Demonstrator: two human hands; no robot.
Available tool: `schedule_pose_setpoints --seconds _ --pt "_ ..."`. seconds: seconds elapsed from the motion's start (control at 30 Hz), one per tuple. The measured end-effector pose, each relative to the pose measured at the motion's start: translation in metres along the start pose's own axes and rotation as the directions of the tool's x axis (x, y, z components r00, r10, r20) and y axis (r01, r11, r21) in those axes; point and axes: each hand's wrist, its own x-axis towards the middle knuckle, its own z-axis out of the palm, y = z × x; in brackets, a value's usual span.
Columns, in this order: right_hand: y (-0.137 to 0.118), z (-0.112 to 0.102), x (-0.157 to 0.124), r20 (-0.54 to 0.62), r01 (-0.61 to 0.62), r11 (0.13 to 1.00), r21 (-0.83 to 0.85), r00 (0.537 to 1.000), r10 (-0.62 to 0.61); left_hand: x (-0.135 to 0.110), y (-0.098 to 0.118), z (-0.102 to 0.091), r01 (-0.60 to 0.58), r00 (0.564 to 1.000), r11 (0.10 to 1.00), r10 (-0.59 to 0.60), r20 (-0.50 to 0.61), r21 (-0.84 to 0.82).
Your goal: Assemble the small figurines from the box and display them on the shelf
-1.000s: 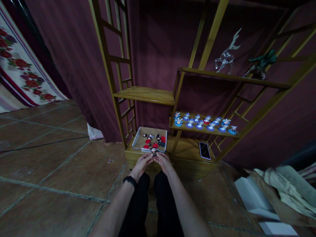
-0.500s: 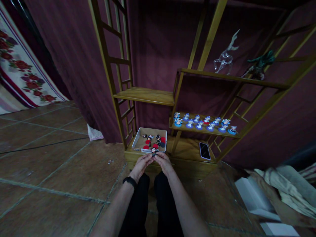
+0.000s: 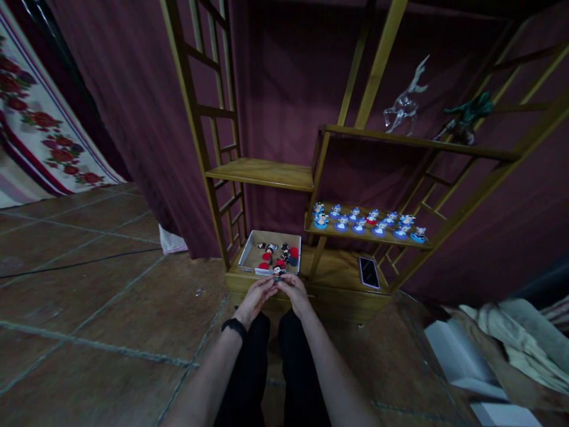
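Observation:
Between my fingertips I hold a small figurine [image 3: 278, 271] with a black-and-red top and a dark base, upright at the front edge of a shallow cardboard box [image 3: 249, 249]. My left hand [image 3: 258, 295] pinches its base from the left, a dark band around the wrist. From the other side, my right hand [image 3: 293, 289] grips the same base. Inside the box lie several more small figurines [image 3: 285, 251] and round red bases [image 3: 264, 265]. My fingers partly hide the base.
Several blue-and-white figurines [image 3: 360, 225] stand in two rows on the shelf to the right. Below them lies a phone [image 3: 368, 272]. Higher up are a clear deer figure [image 3: 403, 110] and a green statue [image 3: 466, 118]. White boxes [image 3: 464, 353] lie on the floor at right.
The figurine in my fingers stands slightly more upright and shows more of its front. Both hands stay almost where they were, and the view has shifted a little.

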Motion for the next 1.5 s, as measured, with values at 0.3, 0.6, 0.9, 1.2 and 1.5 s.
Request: schedule_pose_setpoints --seconds 0.3,0.6,0.9,1.2,1.5 --pt "-0.003 0.001 -0.003 -0.001 0.030 0.998 0.055 1.000 -0.030 -0.001 0.001 -0.001 0.011 0.999 1.000 -0.012 0.031 0.011" --pt "-0.008 0.001 -0.004 0.000 -0.053 0.982 0.180 0.999 0.054 0.002 -0.002 -0.002 -0.019 0.999 1.000 0.018 0.030 0.023" --pt "-0.003 0.000 0.000 -0.049 -0.046 0.980 0.191 0.997 0.057 0.004 -0.004 -0.001 -0.058 0.998 0.998 0.058 -0.008 0.013" --pt "0.000 -0.003 0.002 -0.065 -0.083 0.984 0.161 0.993 0.094 0.003 -0.006 -0.001 -0.099 0.989 0.995 0.099 -0.109 0.012" --pt "-0.001 -0.001 0.003 -0.074 -0.186 0.979 0.077 0.979 0.192 0.003 -0.004 0.000 -0.099 0.991 0.995 0.099 -0.084 0.002"
